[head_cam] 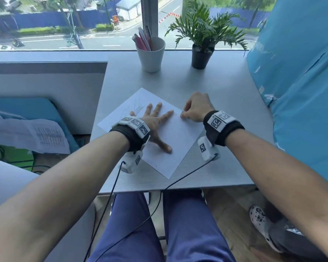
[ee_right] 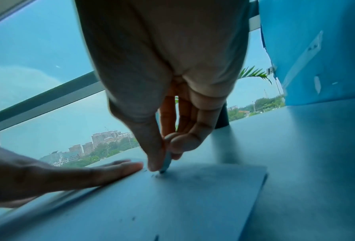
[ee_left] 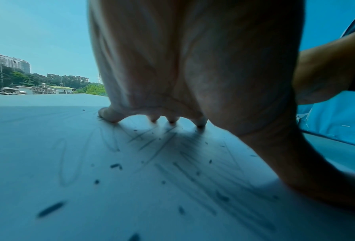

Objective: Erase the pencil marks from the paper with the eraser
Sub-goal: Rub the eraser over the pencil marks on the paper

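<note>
On paper point(head_cam: 178, 140), L hand point(head_cam: 155, 120) flat; R hand point(ee_right: 162, 114) pinches near-upright eraser point(ee_right: 166, 163), tip down.

A yellow arched "M" logo stands on the red roadside sign point(head_cam: 115, 18) beyond the window; the printed white sheets point(head_cam: 45, 136) at left carry rows of text too blurred to read.
</note>
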A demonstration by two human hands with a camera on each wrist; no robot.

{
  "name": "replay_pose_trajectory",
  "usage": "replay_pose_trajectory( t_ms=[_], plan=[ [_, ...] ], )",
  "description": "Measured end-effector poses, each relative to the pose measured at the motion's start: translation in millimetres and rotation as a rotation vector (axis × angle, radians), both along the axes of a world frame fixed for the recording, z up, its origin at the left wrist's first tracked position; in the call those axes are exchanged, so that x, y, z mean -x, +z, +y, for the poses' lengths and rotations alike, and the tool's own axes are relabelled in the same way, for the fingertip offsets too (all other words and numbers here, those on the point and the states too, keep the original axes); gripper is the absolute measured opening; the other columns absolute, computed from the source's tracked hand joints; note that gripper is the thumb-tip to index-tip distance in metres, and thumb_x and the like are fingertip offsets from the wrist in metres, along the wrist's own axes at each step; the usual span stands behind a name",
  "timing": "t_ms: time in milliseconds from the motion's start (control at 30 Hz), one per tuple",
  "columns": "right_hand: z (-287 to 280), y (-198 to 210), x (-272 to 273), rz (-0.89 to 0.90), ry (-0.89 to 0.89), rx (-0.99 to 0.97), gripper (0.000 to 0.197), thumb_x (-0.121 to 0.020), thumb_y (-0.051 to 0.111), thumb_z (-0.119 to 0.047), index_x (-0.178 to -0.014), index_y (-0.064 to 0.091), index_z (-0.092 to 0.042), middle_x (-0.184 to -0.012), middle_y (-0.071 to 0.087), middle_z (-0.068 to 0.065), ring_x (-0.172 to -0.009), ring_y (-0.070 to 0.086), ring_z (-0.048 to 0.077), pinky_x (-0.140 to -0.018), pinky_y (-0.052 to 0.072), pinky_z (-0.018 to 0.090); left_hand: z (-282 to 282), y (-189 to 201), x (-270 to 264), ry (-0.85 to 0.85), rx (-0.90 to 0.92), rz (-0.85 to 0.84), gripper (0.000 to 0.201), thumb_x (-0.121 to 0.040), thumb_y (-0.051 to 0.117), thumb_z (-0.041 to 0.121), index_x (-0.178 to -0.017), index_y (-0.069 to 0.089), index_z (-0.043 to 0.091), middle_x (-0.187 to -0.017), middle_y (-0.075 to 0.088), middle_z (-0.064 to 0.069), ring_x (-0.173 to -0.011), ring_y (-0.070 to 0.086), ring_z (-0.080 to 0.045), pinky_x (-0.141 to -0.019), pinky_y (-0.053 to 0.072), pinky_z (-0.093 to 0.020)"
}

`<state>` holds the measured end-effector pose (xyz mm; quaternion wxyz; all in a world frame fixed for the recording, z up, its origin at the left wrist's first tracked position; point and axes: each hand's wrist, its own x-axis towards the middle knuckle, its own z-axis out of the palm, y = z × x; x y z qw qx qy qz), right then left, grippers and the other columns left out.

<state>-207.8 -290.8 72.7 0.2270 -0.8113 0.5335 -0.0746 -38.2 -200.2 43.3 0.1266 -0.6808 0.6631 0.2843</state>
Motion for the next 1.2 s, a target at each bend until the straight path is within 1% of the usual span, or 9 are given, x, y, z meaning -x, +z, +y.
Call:
replay_pose_trajectory(
  t_ms=[67,200,367,533,633,800,900,1033,1200],
  plan=[
    [4,-1,0,-0.036,0.002,-0.002,0.014,-0.069,0.083,-0.022,-0.074,0.076,-0.012,-0.076,0.072,0.001,-0.070,0.065,0.008,-0.068,0.049,0.018,0,0,1,0.001,0.006,-0.007,0.149,-0.037,0.077,0.086,-0.147,-0.019,0.057,-0.158,-0.037,0.011,-0.146,-0.034,-0.024,-0.103,-0.009,-0.080],
    [24,-7,-2,-0.099,0.111,-0.155,0.016,-0.068,0.085,-0.022,-0.075,0.077,-0.011,-0.072,0.073,0.001,-0.043,0.056,-0.005,-0.056,0.051,0.017,0,-2,-1,-0.009,0.012,-0.018,0.149,-0.037,0.075,0.088,-0.147,-0.020,0.056,-0.157,-0.038,0.010,-0.145,-0.036,-0.024,-0.101,-0.011,-0.082],
    [11,-11,12,-0.068,-0.067,0.012,0.010,-0.071,0.078,-0.022,-0.070,0.072,-0.014,-0.075,0.071,0.003,-0.074,0.065,0.017,-0.068,0.046,0.022,5,1,-1,-0.039,0.067,-0.031,0.146,-0.042,0.070,0.090,-0.152,-0.017,0.048,-0.161,-0.032,0.005,-0.148,-0.030,-0.026,-0.105,-0.010,-0.079],
    [10,-9,28,0.047,-0.059,-0.152,0.011,-0.076,0.080,-0.023,-0.080,0.074,-0.014,-0.081,0.068,0.001,-0.082,0.060,0.014,-0.069,0.042,0.019,18,-2,-5,-0.106,0.134,-0.165,0.135,-0.063,0.044,0.097,-0.158,-0.012,0.021,-0.165,-0.020,-0.006,-0.153,-0.015,-0.022,-0.119,-0.007,-0.062],
    [7,-5,26,0.038,-0.054,-0.165,0.012,-0.076,0.081,-0.021,-0.084,0.075,-0.014,-0.081,0.067,0.002,-0.080,0.058,0.014,-0.068,0.042,0.020,29,5,8,-0.236,0.237,-0.273,0.117,-0.080,0.031,0.087,-0.159,-0.004,0.008,-0.166,-0.012,-0.012,-0.154,-0.009,-0.024,-0.121,-0.007,-0.056],
    [5,-3,25,0.053,-0.026,-0.169,0.014,-0.073,0.082,-0.020,-0.084,0.076,-0.015,-0.077,0.067,0.002,-0.076,0.060,0.014,-0.067,0.043,0.020,51,-6,35,-0.689,0.221,0.089,0.084,-0.096,0.031,0.067,-0.160,-0.005,0.025,-0.165,-0.015,0.005,-0.152,-0.016,-0.014,-0.121,-0.012,-0.042],
    [5,-2,28,0.031,-0.008,-0.167,0.014,-0.072,0.083,-0.020,-0.083,0.076,-0.013,-0.078,0.069,0.003,-0.073,0.059,0.014,-0.069,0.049,0.022,45,-13,26,-0.619,0.194,0.111,0.082,-0.095,0.030,0.069,-0.159,-0.006,0.034,-0.165,-0.018,0.007,-0.152,-0.017,-0.014,-0.120,-0.011,-0.046],
    [6,-2,29,0.003,-0.015,-0.182,0.013,-0.071,0.084,-0.019,-0.079,0.075,-0.014,-0.078,0.071,0.005,-0.066,0.059,0.013,-0.073,0.056,0.028,23,-2,-1,-0.202,0.155,-0.138,0.096,-0.090,0.022,0.078,-0.158,-0.013,0.021,-0.163,-0.024,-0.006,-0.152,-0.016,-0.023,-0.122,-0.007,-0.050],
    [4,-5,29,0.008,-0.008,-0.183,0.013,-0.071,0.084,-0.022,-0.074,0.072,-0.020,-0.076,0.067,0.004,-0.063,0.055,0.009,-0.065,0.044,0.021,44,-1,14,-0.510,0.179,0.017,0.089,-0.091,0.023,0.074,-0.158,-0.013,0.026,-0.163,-0.024,0.007,-0.150,-0.021,-0.014,-0.120,-0.014,-0.042]
  ],
)
